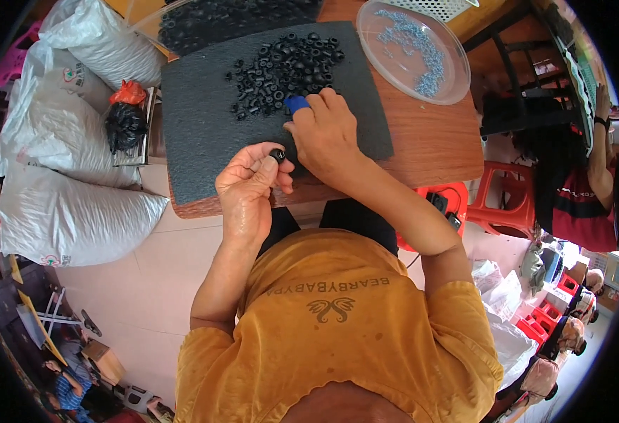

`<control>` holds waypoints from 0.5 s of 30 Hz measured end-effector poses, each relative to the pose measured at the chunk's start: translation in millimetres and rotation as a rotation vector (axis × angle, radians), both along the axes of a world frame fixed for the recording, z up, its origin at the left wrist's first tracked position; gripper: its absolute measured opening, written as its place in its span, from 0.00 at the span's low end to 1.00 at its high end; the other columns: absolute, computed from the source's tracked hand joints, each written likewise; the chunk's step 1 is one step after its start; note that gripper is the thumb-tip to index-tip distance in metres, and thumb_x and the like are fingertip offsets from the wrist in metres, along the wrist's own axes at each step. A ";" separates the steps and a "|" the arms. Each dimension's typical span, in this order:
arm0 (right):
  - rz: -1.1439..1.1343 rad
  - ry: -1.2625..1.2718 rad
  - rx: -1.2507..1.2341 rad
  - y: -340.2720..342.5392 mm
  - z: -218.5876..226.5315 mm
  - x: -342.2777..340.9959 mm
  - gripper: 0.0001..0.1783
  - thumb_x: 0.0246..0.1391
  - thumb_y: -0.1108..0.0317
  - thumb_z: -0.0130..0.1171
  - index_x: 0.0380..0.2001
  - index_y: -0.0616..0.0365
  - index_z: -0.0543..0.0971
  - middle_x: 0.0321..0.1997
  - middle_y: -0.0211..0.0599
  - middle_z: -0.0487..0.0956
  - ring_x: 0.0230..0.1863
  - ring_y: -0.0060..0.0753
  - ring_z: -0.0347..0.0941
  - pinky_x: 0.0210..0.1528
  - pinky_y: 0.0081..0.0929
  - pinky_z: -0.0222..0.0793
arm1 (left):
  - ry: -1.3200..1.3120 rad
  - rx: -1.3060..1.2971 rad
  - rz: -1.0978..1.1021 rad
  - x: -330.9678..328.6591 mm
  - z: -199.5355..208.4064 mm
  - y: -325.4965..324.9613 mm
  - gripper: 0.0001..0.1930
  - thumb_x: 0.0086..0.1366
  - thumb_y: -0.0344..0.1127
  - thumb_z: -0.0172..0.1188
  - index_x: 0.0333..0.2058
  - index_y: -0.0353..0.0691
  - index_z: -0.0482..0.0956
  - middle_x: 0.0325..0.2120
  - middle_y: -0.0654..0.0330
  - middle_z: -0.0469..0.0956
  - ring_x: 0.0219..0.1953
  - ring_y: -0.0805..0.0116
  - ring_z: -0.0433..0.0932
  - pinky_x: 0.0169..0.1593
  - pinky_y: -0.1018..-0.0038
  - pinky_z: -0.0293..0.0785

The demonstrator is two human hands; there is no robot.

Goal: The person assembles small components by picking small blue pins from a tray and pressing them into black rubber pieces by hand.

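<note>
A small black ring-shaped part [277, 154] is pinched between the thumb and fingers of my left hand [248, 180], just off the table's near edge. My right hand [328, 132] is over the dark mat, its fingers curled at the near side of a pile of small black parts [292, 67]. Something bright blue [296, 103] shows at its fingertips; whether it is a finger cover or a held object, I cannot tell. The dark grey mat [196, 127] lies on the brown wooden table [429, 144].
A round clear tray [366, 53] with small silvery-blue pieces stands right of the mat. Behind the mat is a clear container of black parts [242, 25]. Full white sacks [76, 211] lie at the left. Red stools [503, 197] and another person [581, 204] are at the right.
</note>
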State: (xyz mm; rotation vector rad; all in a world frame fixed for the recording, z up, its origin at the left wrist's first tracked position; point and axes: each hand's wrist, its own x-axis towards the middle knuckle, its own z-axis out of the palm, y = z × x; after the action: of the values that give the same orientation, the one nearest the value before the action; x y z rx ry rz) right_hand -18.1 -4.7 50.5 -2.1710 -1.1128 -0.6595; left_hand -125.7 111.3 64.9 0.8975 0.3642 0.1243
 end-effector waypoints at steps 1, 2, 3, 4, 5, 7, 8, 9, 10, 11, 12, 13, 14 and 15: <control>-0.008 -0.043 -0.064 1.4 -2.6 0.7 0.10 0.26 0.76 0.59 0.17 0.59 0.68 0.24 0.44 0.68 0.31 0.45 0.63 0.31 0.37 0.60 | -0.001 -0.001 0.002 -0.1 0.5 0.4 0.07 0.62 0.27 0.55 0.37 0.31 0.75 0.27 0.55 0.77 0.23 0.72 0.74 0.27 0.79 0.71; -0.007 -0.044 -0.065 1.7 -3.5 0.9 0.10 0.26 0.76 0.59 0.17 0.59 0.68 0.24 0.44 0.68 0.31 0.45 0.63 0.31 0.37 0.60 | 0.001 0.006 0.008 -0.1 1.3 0.7 0.07 0.62 0.27 0.55 0.37 0.31 0.75 0.26 0.55 0.78 0.22 0.73 0.74 0.26 0.79 0.71; -0.007 -0.054 -0.085 1.1 -4.0 1.3 0.10 0.25 0.77 0.57 0.17 0.59 0.68 0.25 0.45 0.67 0.31 0.45 0.63 0.31 0.37 0.60 | 0.004 0.012 0.014 0.0 1.7 1.2 0.07 0.62 0.27 0.55 0.37 0.31 0.75 0.26 0.55 0.78 0.22 0.73 0.74 0.26 0.79 0.71; -0.006 -0.063 -0.105 0.4 -4.7 1.1 0.10 0.23 0.78 0.56 0.17 0.59 0.67 0.25 0.45 0.67 0.31 0.45 0.63 0.31 0.37 0.60 | 0.004 0.011 0.015 -0.4 1.3 1.7 0.07 0.62 0.27 0.55 0.37 0.31 0.75 0.26 0.55 0.78 0.22 0.73 0.74 0.26 0.79 0.71; -0.004 -0.062 -0.106 -0.2 -5.5 0.8 0.10 0.23 0.78 0.56 0.17 0.59 0.67 0.25 0.45 0.67 0.31 0.45 0.63 0.31 0.37 0.60 | 0.002 0.011 0.021 -0.4 0.6 2.4 0.07 0.62 0.27 0.56 0.37 0.31 0.75 0.26 0.55 0.78 0.22 0.73 0.74 0.26 0.79 0.71; 0.021 0.008 -0.026 -0.6 -4.2 0.7 0.10 0.27 0.78 0.57 0.18 0.60 0.67 0.25 0.46 0.68 0.31 0.47 0.64 0.31 0.38 0.61 | 0.000 0.010 0.028 0.0 -0.2 3.5 0.07 0.62 0.27 0.56 0.37 0.31 0.75 0.26 0.55 0.78 0.22 0.73 0.74 0.26 0.79 0.71; 0.023 0.009 -0.028 -2.6 0.2 -1.7 0.10 0.27 0.78 0.57 0.18 0.60 0.67 0.25 0.46 0.68 0.31 0.47 0.64 0.31 0.38 0.61 | 0.008 0.024 0.043 0.4 -0.5 3.9 0.07 0.61 0.28 0.56 0.37 0.31 0.75 0.26 0.55 0.78 0.22 0.73 0.74 0.26 0.79 0.70; 0.047 0.153 0.009 -6.9 7.8 -7.4 0.10 0.30 0.79 0.58 0.18 0.61 0.67 0.25 0.46 0.69 0.31 0.48 0.64 0.31 0.39 0.61 | 0.017 0.038 0.058 1.0 -0.7 4.2 0.07 0.61 0.28 0.56 0.37 0.31 0.75 0.26 0.55 0.78 0.23 0.74 0.74 0.26 0.80 0.70; 0.071 0.297 0.048 -10.7 18.0 -13.3 0.10 0.32 0.79 0.59 0.19 0.61 0.67 0.25 0.45 0.69 0.31 0.49 0.65 0.31 0.40 0.62 | 0.017 0.038 0.059 2.1 0.2 3.9 0.07 0.61 0.28 0.56 0.37 0.31 0.75 0.26 0.55 0.78 0.23 0.74 0.74 0.26 0.80 0.70; 0.077 0.299 0.047 -13.7 27.7 -18.1 0.10 0.32 0.79 0.59 0.19 0.61 0.67 0.25 0.45 0.69 0.31 0.49 0.65 0.31 0.40 0.62 | 0.019 0.063 0.085 3.5 1.3 4.3 0.07 0.61 0.28 0.56 0.37 0.31 0.75 0.27 0.56 0.78 0.23 0.74 0.74 0.27 0.80 0.70; 0.107 0.380 0.043 -17.0 37.2 -22.6 0.10 0.36 0.78 0.60 0.25 0.61 0.71 0.25 0.43 0.70 0.30 0.46 0.66 0.30 0.38 0.63 | 0.021 0.089 0.111 4.7 1.6 4.2 0.07 0.61 0.27 0.56 0.37 0.32 0.74 0.27 0.56 0.78 0.24 0.75 0.74 0.27 0.81 0.70; 0.132 0.459 0.040 -19.3 41.9 -25.8 0.11 0.39 0.77 0.61 0.30 0.61 0.74 0.25 0.40 0.71 0.28 0.43 0.67 0.28 0.35 0.64 | 0.022 0.089 0.111 6.5 1.0 2.9 0.07 0.61 0.27 0.56 0.37 0.32 0.74 0.27 0.56 0.78 0.24 0.75 0.74 0.27 0.81 0.70; 0.132 0.460 0.040 -18.9 41.5 -27.9 0.11 0.39 0.77 0.61 0.30 0.61 0.74 0.25 0.40 0.71 0.28 0.43 0.67 0.28 0.35 0.64 | -0.007 0.111 0.119 8.3 0.2 0.9 0.07 0.61 0.27 0.56 0.37 0.31 0.74 0.28 0.57 0.78 0.25 0.76 0.73 0.28 0.81 0.70; 0.176 0.445 0.065 -17.5 40.8 -29.9 0.11 0.39 0.78 0.61 0.30 0.60 0.74 0.25 0.40 0.71 0.28 0.42 0.67 0.28 0.34 0.63 | -0.036 0.134 0.126 9.0 -0.2 -1.4 0.07 0.61 0.27 0.56 0.38 0.31 0.74 0.28 0.58 0.77 0.25 0.76 0.73 0.28 0.82 0.70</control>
State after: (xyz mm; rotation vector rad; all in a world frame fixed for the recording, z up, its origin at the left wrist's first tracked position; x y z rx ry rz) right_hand -48.0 -22.2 91.2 -2.0010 -1.0061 -0.1199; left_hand -116.7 109.9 64.7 1.0028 0.3821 0.2831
